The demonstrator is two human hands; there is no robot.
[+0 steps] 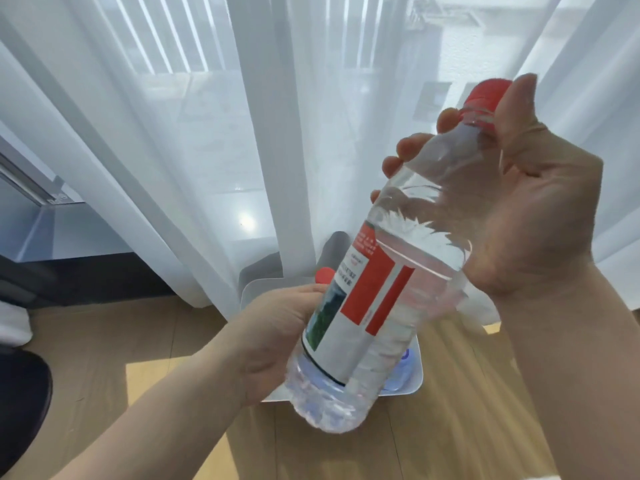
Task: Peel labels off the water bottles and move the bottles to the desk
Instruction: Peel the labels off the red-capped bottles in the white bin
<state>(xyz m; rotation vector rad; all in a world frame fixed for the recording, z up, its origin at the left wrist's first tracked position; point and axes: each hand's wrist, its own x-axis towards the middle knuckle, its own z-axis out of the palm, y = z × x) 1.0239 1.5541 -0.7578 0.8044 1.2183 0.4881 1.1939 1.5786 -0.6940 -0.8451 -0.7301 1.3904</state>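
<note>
A clear water bottle (412, 216) with a red cap (485, 93) is held tilted in front of me, cap up to the right. Its red, white and green label (360, 299) wraps the lower half. My right hand (533, 202) grips the bottle's neck and shoulder, fingers curled round the far side. My left hand (273, 337) holds the lower part from the left, at the label's edge; its fingertips are hidden behind the bottle. Beneath, a white bin (415, 379) on the floor holds more bottles; one red cap (325, 274) shows.
Sheer white curtains (207, 133) hang close behind the bin, with a window behind them. The floor (138, 341) is light wood. A dark rounded object (20, 403) sits at the left edge.
</note>
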